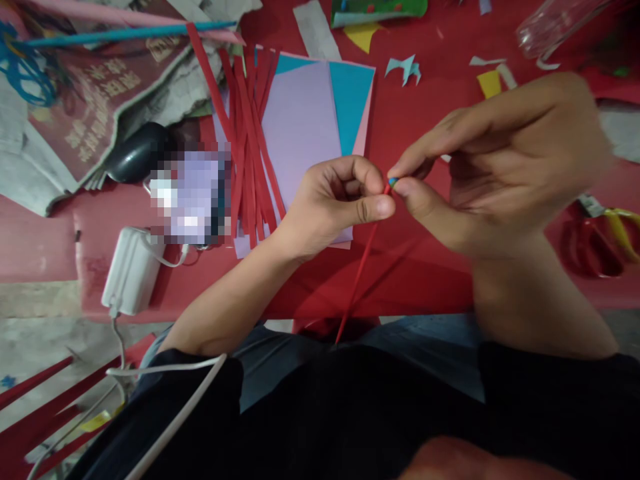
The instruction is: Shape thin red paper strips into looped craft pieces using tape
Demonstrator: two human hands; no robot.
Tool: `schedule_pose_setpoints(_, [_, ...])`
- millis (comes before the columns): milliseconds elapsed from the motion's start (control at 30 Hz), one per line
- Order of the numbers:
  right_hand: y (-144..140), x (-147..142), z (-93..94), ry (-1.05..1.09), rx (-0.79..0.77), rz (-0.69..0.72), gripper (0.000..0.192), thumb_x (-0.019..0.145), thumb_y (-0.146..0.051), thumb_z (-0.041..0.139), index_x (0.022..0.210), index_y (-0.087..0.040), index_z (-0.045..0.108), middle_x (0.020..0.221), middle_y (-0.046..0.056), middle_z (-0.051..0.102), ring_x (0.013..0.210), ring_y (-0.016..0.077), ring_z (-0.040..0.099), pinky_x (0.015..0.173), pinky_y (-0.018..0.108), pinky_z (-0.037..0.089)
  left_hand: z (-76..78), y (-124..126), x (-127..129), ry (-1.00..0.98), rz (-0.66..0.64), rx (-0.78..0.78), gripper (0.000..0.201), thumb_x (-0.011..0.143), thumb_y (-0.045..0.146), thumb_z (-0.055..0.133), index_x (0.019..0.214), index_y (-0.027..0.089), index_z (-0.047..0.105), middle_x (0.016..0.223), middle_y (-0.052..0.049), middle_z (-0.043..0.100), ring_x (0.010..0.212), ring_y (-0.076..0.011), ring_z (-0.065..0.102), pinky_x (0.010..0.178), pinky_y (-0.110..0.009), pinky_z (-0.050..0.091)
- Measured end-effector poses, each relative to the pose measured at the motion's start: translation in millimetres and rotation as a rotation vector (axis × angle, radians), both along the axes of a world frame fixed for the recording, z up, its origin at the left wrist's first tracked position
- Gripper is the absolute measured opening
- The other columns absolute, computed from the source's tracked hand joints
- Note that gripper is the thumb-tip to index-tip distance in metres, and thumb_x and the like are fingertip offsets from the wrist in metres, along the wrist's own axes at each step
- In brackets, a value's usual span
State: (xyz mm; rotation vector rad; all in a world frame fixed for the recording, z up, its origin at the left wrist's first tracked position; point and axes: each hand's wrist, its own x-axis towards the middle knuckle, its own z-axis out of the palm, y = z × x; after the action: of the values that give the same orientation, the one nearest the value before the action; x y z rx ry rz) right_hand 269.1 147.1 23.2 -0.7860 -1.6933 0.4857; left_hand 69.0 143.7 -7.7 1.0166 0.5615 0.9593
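The left hand (pixel 337 203) and right hand (pixel 500 157) are both pinching the top end of a red paper strip (pixel 361 267), holding it above the red bench (pixel 425 113), near cut red strips (pixel 247 140) lying on coloured paper sheets (pixel 305 123).

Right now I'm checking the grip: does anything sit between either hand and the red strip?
Nothing visible does. The left hand and right hand both pinch the red paper strip at its top end.
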Motion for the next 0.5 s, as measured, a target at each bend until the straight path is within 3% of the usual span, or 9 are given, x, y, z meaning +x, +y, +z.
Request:
schedule_pose_setpoints(233, [8, -1, -10.1, 0.099, 0.004, 0.042, 0.042, 0.077, -0.053, 0.109, 0.102, -0.032, 0.081, 0.082, -0.001, 0.075, 0.081, 0.0278, 0.082, 0.071, 0.044, 0.074, 0.0, -1, 0, 0.012, 0.020, 0.019, 0.061, 0.072, 0.068, 0.100, 0.088, 0.020, 0.066, 0.083, 0.004, 0.069, 0.073, -0.0080, 0.069, 0.065, -0.025, 0.059])
schedule_pose_setpoints(400, [17, -6, -18.6, 0.133, 0.095, 0.031, 0.057, 0.063, -0.058, 0.115, 0.099, -0.031, 0.079, 0.078, -0.002, 0.074, 0.072, 0.0255, 0.080, 0.051, 0.038, 0.065, 1.6, 0, 0, 0.009, 0.016, 0.000, 0.064, 0.068, 0.069, 0.103, 0.086, 0.020, 0.065, 0.081, 0.005, 0.067, 0.071, -0.0070, 0.067, 0.064, -0.024, 0.057])
schedule_pose_setpoints(500, [19, -6, -20.0, 0.131, 0.145, 0.030, 0.056, 0.063, -0.055, 0.115, 0.099, -0.031, 0.079, 0.077, -0.003, 0.073, 0.072, 0.0252, 0.081, 0.050, 0.037, 0.064, 3.1, -1, 1, 0.026, 0.016, -0.014, 0.066, 0.066, 0.071, 0.102, 0.085, 0.021, 0.065, 0.080, 0.005, 0.067, 0.072, -0.0076, 0.067, 0.063, -0.025, 0.056])
